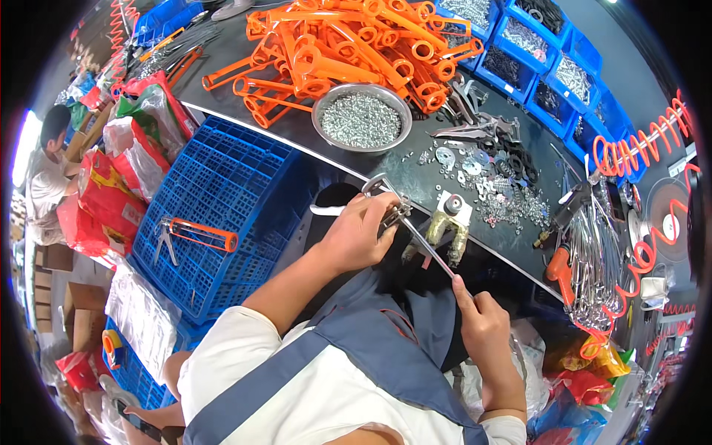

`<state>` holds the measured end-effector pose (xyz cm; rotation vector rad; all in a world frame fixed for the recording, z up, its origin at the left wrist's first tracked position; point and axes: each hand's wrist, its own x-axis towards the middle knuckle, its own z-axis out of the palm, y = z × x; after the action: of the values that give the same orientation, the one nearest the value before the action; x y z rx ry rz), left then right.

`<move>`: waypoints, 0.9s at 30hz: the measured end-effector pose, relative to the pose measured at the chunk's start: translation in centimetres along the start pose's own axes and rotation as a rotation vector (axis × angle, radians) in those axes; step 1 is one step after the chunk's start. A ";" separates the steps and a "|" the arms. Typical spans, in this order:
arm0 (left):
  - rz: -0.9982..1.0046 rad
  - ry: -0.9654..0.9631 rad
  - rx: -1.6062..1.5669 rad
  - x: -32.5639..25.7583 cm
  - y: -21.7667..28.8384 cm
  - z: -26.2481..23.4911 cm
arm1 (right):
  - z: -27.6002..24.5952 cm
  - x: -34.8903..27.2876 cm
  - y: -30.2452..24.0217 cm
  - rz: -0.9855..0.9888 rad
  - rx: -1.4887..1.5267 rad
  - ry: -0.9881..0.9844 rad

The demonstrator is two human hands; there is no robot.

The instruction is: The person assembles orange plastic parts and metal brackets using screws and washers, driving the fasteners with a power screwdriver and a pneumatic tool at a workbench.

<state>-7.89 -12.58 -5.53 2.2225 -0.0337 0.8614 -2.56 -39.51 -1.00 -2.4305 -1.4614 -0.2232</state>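
Note:
Just off the bench's front edge, my left hand [360, 228] is closed around a caulking gun handle. Its pale grip [326, 211] sticks out to the left of my fingers, and a metal bracket shows above them. A thin metal rod [432, 251] runs from that handle down to the right. My right hand [482, 319] is closed on the rod's lower end, with the index finger stretched along it. Beside the rod, a clamp fixture [454, 206] with a round knob and yellowish wrapped jaws sits at the bench edge. My fingers hide part of the handle's mechanism.
Orange caulking gun frames [334, 52] are heaped on the bench behind a steel bowl [362, 119] of small metal parts. Loose hardware [504, 185] lies right of it. Blue bins [534, 59] line the back right. A blue crate [200, 215] carries one assembled caulking gun [200, 234].

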 end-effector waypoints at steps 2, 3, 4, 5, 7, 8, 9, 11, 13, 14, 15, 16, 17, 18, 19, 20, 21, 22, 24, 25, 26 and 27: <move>0.103 -0.095 0.058 0.0 -0.2 -0.4 | 1.3 -0.8 0.4 -0.036 0.033 0.030; 0.108 -0.094 0.056 0.1 -0.1 -0.5 | 2.1 -1.1 0.4 0.420 0.835 -0.145; 0.170 -0.104 0.045 0.3 0.3 -0.6 | 2.8 -1.4 0.3 0.884 1.635 -0.324; 0.233 -0.115 0.033 0.5 0.5 -0.6 | 3.8 -1.4 -0.3 0.887 1.633 -0.319; 0.291 -0.086 0.049 1.4 0.0 -0.4 | 6.4 -1.2 -1.6 0.562 1.268 -0.006; 0.261 -0.228 0.104 2.1 0.6 -0.5 | 7.2 -0.3 -1.0 0.400 0.999 0.059; 0.226 -0.370 0.164 2.7 1.5 -0.7 | 7.0 1.2 -1.4 0.507 1.007 0.026; 0.299 -0.528 0.057 1.5 2.3 1.5 | 7.5 4.5 -3.0 0.426 1.250 0.387; 0.541 -0.367 0.210 1.6 4.3 1.6 | 6.4 6.4 -2.6 0.464 1.018 0.457; 0.534 -0.317 0.226 2.3 5.4 0.9 | 6.2 6.6 -2.2 0.458 1.085 0.469; 0.495 -0.332 0.311 2.4 6.3 -0.1 | 6.3 6.8 -1.7 0.446 1.155 0.480; 0.566 -0.304 0.348 2.5 6.9 -1.3 | 6.4 6.4 -1.3 0.503 1.225 0.460; 0.635 -0.273 0.384 2.5 7.0 -2.3 | 5.8 6.4 -0.5 0.544 1.387 0.469; 0.605 -0.224 0.297 2.2 6.4 -3.1 | 4.7 6.4 -0.3 0.594 1.505 0.475; 0.578 -0.178 0.205 2.2 5.8 -3.6 | 3.9 6.3 0.0 0.647 1.620 0.486; 0.402 -0.237 0.132 2.7 5.9 -4.0 | 3.8 6.0 0.2 0.628 1.695 0.447; 0.311 -0.249 0.129 2.9 5.3 -3.8 | 3.8 5.5 -0.2 0.614 1.727 0.382; 0.151 -0.470 0.098 2.9 4.2 -4.1 | 3.9 5.0 -0.4 0.590 1.752 0.317; 0.069 -0.732 -0.018 2.5 2.2 -5.2 | 4.4 4.1 -0.8 0.575 1.772 0.248; 0.153 -0.774 -0.102 2.7 1.8 -5.4 | 4.1 3.9 -0.9 0.537 1.834 0.230; 0.147 -0.651 -0.129 2.8 2.0 -5.9 | 4.6 3.5 0.0 0.481 1.873 0.202; -0.094 -0.658 -0.198 3.5 3.0 -7.1 | 5.0 3.2 0.5 0.429 1.913 0.172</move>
<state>-10.08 -9.36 2.01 2.2014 -0.3079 0.0454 -0.69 -35.44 -4.90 -0.9272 -0.3839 0.7112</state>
